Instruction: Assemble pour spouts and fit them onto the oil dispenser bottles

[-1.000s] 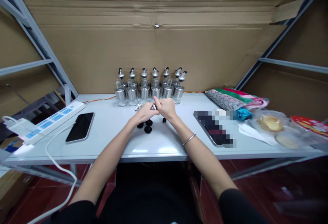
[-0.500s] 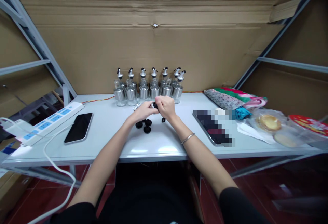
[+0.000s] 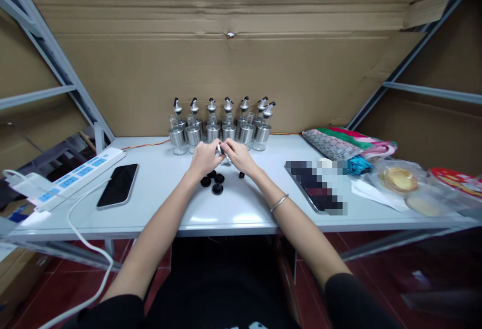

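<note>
Above the middle of the table, my left hand (image 3: 204, 159) and my right hand (image 3: 238, 156) meet with fingers closed on a small silver-and-black pourer part (image 3: 220, 149). My fingers cover most of it. Just below my left hand lie several round black stoppers (image 3: 217, 188). A tiny black piece (image 3: 241, 174) rests under my right hand. Behind my hands stand two rows of glass bottles with steel sleeves (image 3: 194, 135). The back row and the rightmost front bottle carry silver pourer spouts with black flip tips (image 3: 228, 103).
At left are a white power strip (image 3: 81, 173), a phone (image 3: 118, 185) and a white cable (image 3: 88, 242). At right lie a partly blurred-out dark device (image 3: 314, 193), a patterned cloth bag (image 3: 335, 144) and a wrapped pastry (image 3: 399, 179). Cardboard (image 3: 233, 73) backs the table.
My right hand has gone from a fist over the pourer part to a fingertip grip. Both hands have shifted slightly left, and the part has turned between them.
</note>
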`<state>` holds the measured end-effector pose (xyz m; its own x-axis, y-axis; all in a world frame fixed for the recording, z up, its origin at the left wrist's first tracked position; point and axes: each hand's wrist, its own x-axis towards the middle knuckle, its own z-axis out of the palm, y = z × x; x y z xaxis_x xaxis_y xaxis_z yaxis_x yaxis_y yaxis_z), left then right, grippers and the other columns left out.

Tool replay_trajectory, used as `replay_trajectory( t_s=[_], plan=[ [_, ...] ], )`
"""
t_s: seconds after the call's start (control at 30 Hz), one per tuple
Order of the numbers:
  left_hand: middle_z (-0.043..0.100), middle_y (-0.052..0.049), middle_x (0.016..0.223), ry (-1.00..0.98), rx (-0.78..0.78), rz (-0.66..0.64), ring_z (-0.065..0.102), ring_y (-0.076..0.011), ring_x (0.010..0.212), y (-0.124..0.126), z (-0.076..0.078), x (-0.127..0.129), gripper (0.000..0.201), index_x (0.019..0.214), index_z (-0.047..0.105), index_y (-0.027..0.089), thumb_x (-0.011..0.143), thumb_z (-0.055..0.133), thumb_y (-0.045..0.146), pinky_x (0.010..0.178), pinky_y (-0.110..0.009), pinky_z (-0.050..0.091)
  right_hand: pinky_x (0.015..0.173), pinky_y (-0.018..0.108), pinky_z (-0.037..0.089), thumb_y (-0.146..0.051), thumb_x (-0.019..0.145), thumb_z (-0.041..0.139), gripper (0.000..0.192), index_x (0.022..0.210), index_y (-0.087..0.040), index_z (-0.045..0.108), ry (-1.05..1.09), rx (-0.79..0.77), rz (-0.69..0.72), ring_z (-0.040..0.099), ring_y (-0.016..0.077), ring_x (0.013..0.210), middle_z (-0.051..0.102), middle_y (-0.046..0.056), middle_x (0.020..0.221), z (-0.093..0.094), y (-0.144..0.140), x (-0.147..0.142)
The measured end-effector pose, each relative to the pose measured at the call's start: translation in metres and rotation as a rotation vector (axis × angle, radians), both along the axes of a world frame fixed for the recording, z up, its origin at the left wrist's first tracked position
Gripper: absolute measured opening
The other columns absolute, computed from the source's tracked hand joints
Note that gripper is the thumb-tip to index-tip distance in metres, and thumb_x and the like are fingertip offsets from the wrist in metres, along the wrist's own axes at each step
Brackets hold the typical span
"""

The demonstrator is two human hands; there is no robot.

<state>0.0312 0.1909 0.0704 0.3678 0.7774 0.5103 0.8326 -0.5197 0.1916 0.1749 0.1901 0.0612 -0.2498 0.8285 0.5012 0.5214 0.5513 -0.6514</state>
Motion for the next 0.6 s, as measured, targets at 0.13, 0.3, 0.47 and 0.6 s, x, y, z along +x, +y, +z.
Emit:
replay_trajectory(
  t_s=[0.13, 0.3, 0.47, 0.6],
  plan=[
    [0.065, -0.003, 0.069, -0.023, -0.018, -0.077, 0.059, -0.0196, 0.070, 0.017, -0.003, -0.018, 0.015, 0.082, 0.062, 0.019, 0.074, 0.052, 0.027, 0.074, -0.029, 0.038, 0.066, 0.025, 0.036, -0.036, 0.091, 0.037, 0.023, 0.088, -0.019, 0.052, -0.115, 0.030, 0.005, 0.051, 0.0138, 0.071, 0.058, 0.001, 0.078, -0.005, 0.000, -0.011],
    [0.056, 0.002, 0.060, -0.196, -0.189, -0.156, 0.049, -0.0145, 0.062, 0.026, -0.002, -0.030, 0.015, 0.074, 0.063, 0.018, 0.064, 0.054, 0.025, 0.060, -0.025, 0.033, 0.071, 0.028, 0.039, -0.027, 0.091, 0.039, 0.021, 0.103, -0.016, 0.052, -0.290, 0.104, 0.019, 0.056, 0.0174, 0.081, 0.062, 0.008, 0.093, -0.004, -0.004, -0.015],
    [0.048, 0.004, 0.057, -0.363, -0.520, -0.300, 0.042, -0.0115, 0.059, 0.024, 0.006, -0.034, 0.013, 0.064, 0.057, 0.014, 0.055, 0.054, 0.023, 0.057, -0.023, 0.031, 0.070, 0.028, 0.039, -0.027, 0.093, 0.038, 0.023, 0.104, -0.014, 0.053, -0.431, 0.187, 0.013, 0.057, 0.0195, 0.085, 0.062, 0.011, 0.095, 0.001, -0.010, -0.014],
    [0.046, 0.005, 0.055, -0.377, -0.782, -0.364, 0.040, -0.0102, 0.056, 0.022, 0.011, -0.039, 0.012, 0.062, 0.056, 0.014, 0.054, 0.056, 0.023, 0.055, -0.023, 0.031, 0.070, 0.029, 0.039, -0.028, 0.092, 0.038, 0.022, 0.100, -0.015, 0.054, -0.475, 0.193, 0.028, 0.057, 0.0196, 0.082, 0.062, 0.011, 0.094, 0.000, -0.011, -0.018]
  ],
)
